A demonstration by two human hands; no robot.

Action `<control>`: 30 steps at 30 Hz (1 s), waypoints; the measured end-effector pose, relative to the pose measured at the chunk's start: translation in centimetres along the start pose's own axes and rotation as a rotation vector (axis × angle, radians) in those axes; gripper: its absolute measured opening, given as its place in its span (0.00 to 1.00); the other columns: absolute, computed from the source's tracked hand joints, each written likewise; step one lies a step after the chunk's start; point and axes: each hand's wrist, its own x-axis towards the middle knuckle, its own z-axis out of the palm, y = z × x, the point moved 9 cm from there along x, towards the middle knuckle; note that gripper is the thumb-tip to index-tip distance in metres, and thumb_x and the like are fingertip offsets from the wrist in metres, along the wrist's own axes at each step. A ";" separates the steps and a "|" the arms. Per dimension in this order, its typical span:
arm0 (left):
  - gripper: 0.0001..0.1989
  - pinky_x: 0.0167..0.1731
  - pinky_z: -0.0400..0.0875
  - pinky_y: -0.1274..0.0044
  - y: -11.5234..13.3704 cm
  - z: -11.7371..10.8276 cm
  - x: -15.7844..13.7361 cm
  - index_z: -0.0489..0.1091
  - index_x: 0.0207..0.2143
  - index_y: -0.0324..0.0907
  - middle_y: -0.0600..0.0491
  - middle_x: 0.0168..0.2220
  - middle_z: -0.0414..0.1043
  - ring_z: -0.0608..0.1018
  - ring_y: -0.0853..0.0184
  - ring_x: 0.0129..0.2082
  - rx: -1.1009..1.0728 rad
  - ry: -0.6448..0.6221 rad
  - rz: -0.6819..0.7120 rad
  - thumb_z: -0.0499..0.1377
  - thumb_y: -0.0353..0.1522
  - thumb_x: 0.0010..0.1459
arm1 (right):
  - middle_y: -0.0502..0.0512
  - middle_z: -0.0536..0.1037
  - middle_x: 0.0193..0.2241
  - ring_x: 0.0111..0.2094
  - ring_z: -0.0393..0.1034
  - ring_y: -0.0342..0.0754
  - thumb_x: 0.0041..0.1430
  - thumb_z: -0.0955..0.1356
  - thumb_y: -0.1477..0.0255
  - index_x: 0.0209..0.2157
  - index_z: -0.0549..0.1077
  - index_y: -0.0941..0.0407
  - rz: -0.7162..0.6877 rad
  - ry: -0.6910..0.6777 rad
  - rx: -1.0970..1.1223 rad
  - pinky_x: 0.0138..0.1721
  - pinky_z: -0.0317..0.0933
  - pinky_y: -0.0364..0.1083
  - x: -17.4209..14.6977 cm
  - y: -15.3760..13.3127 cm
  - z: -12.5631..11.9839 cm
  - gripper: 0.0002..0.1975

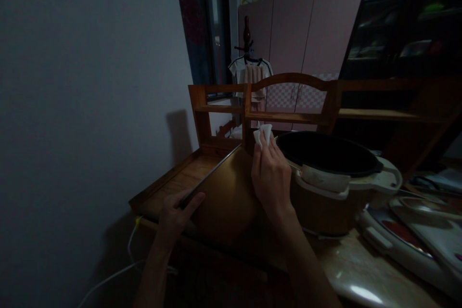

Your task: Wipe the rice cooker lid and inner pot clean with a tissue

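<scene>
My left hand (176, 214) grips the left edge of a flat gold-coloured panel (227, 192) with a thin metallic rim, its thumb lying over the front face. The panel is tilted up, and its lower part fades into shadow. My right hand (271, 171) pinches a folded white tissue (264, 134) that sticks out above the fingertips, near the panel's upper right edge. Whether the tissue touches the panel I cannot tell. Just right of that hand stands a large electric cooker (325, 207) without a lid on it, showing its black inner pot (325, 151).
A wooden desk (176, 178) with a raised shelf frame (288, 116) meets the wall at left. A white appliance (400, 236) with a red patch lies at right on the shiny tabletop (346, 269). A white cable (111, 276) hangs at lower left.
</scene>
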 end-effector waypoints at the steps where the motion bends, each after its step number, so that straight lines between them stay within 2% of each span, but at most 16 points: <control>1: 0.18 0.24 0.67 0.78 0.0 0.0 0.0 0.76 0.24 0.39 0.54 0.21 0.70 0.72 0.67 0.23 -0.001 0.000 0.003 0.62 0.45 0.54 | 0.66 0.65 0.63 0.66 0.55 0.56 0.72 0.54 0.71 0.63 0.62 0.62 -0.023 -0.030 -0.016 0.63 0.53 0.59 0.2 -0.2 0.2 0.23; 3: 0.18 0.25 0.67 0.78 -0.1 0.0 0.0 0.77 0.25 0.38 0.54 0.22 0.72 0.72 0.67 0.24 -0.002 -0.004 0.005 0.62 0.45 0.54 | 0.66 0.65 0.63 0.65 0.58 0.56 0.72 0.54 0.71 0.61 0.64 0.62 -0.042 -0.105 -0.019 0.63 0.54 0.58 0.2 -0.4 0.8 0.22; 5: 0.19 0.24 0.66 0.78 -0.3 0.1 0.0 0.76 0.24 0.38 0.54 0.21 0.70 0.71 0.67 0.23 0.008 -0.011 0.005 0.62 0.45 0.55 | 0.66 0.71 0.58 0.61 0.64 0.56 0.72 0.54 0.71 0.57 0.69 0.61 -0.038 -0.195 0.026 0.60 0.58 0.56 -0.1 -0.7 1.7 0.21; 8: 0.19 0.23 0.64 0.79 -0.3 0.2 -0.1 0.74 0.22 0.38 0.55 0.19 0.67 0.69 0.69 0.21 0.036 -0.015 0.014 0.62 0.45 0.55 | 0.61 0.80 0.43 0.46 0.75 0.54 0.72 0.54 0.67 0.44 0.76 0.58 0.097 -0.293 0.172 0.46 0.66 0.49 -0.8 -0.1 2.7 0.21; 11: 0.19 0.22 0.62 0.79 -0.3 0.2 -0.1 0.73 0.21 0.38 0.56 0.19 0.66 0.68 0.70 0.20 0.038 -0.001 0.021 0.62 0.44 0.55 | 0.55 0.79 0.29 0.32 0.73 0.50 0.72 0.55 0.62 0.30 0.74 0.56 0.327 -0.289 0.332 0.34 0.62 0.46 -1.7 1.3 2.8 0.24; 13: 0.19 0.22 0.62 0.80 -0.4 0.2 -0.1 0.73 0.21 0.38 0.56 0.18 0.65 0.67 0.71 0.20 0.026 0.005 0.017 0.61 0.44 0.55 | 0.52 0.77 0.28 0.30 0.71 0.49 0.72 0.55 0.60 0.29 0.73 0.55 0.403 -0.272 0.452 0.32 0.60 0.45 -2.3 1.4 2.8 0.24; 15: 0.19 0.22 0.62 0.80 -0.6 0.2 -0.1 0.74 0.22 0.38 0.56 0.19 0.66 0.68 0.70 0.21 0.023 0.005 0.016 0.61 0.44 0.56 | 0.52 0.79 0.31 0.34 0.72 0.50 0.71 0.56 0.60 0.31 0.74 0.54 0.411 -0.249 0.557 0.35 0.61 0.46 -2.6 1.1 2.7 0.22; 18: 0.18 0.24 0.64 0.79 -1.0 0.1 -0.2 0.75 0.23 0.38 0.55 0.21 0.69 0.70 0.69 0.23 0.027 0.005 0.011 0.61 0.44 0.56 | 0.53 0.80 0.43 0.44 0.73 0.53 0.71 0.58 0.61 0.41 0.77 0.53 0.373 -0.218 0.636 0.42 0.64 0.48 -2.9 0.5 2.6 0.19; 20: 0.18 0.25 0.65 0.78 -1.2 0.1 -0.3 0.76 0.24 0.38 0.54 0.21 0.70 0.71 0.68 0.23 0.023 0.004 -0.002 0.61 0.44 0.55 | 0.53 0.77 0.51 0.52 0.71 0.55 0.71 0.58 0.63 0.50 0.76 0.51 0.320 -0.210 0.665 0.49 0.64 0.51 -3.2 0.0 2.5 0.18; 22: 0.18 0.26 0.67 0.78 -1.3 0.0 -0.3 0.77 0.26 0.38 0.54 0.22 0.72 0.72 0.66 0.24 0.006 0.011 -0.018 0.62 0.45 0.55 | 0.53 0.74 0.56 0.58 0.67 0.55 0.71 0.58 0.65 0.54 0.74 0.51 0.250 -0.213 0.677 0.56 0.61 0.54 -3.5 -0.5 2.3 0.19; 24: 0.19 0.28 0.68 0.77 -1.3 -0.1 -0.1 0.78 0.27 0.38 0.53 0.24 0.74 0.74 0.65 0.26 -0.012 0.029 -0.038 0.62 0.46 0.54 | 0.54 0.72 0.58 0.61 0.64 0.55 0.71 0.59 0.67 0.55 0.74 0.52 0.156 -0.238 0.668 0.61 0.57 0.56 -3.9 -1.4 1.9 0.18; 27: 0.20 0.29 0.69 0.77 -1.7 -0.3 0.3 0.78 0.28 0.38 0.53 0.25 0.75 0.75 0.64 0.27 -0.026 0.054 -0.074 0.63 0.48 0.53 | 0.54 0.73 0.58 0.61 0.64 0.54 0.69 0.60 0.71 0.56 0.73 0.51 -0.032 -0.319 0.660 0.64 0.53 0.57 -4.8 -3.4 1.2 0.18; 29: 0.21 0.29 0.69 0.77 -1.9 -0.3 0.5 0.78 0.28 0.37 0.53 0.24 0.75 0.75 0.63 0.27 -0.037 0.057 -0.090 0.63 0.48 0.52 | 0.53 0.75 0.55 0.59 0.67 0.55 0.69 0.60 0.72 0.55 0.74 0.51 -0.099 -0.354 0.690 0.62 0.55 0.56 -5.6 -4.2 0.8 0.18; 30: 0.22 0.28 0.69 0.77 -2.1 -0.4 0.6 0.77 0.28 0.37 0.53 0.24 0.74 0.75 0.63 0.27 -0.041 0.058 -0.096 0.63 0.49 0.52 | 0.54 0.77 0.53 0.56 0.69 0.55 0.69 0.60 0.72 0.53 0.75 0.51 -0.080 -0.352 0.715 0.59 0.58 0.56 -5.9 -4.0 0.7 0.17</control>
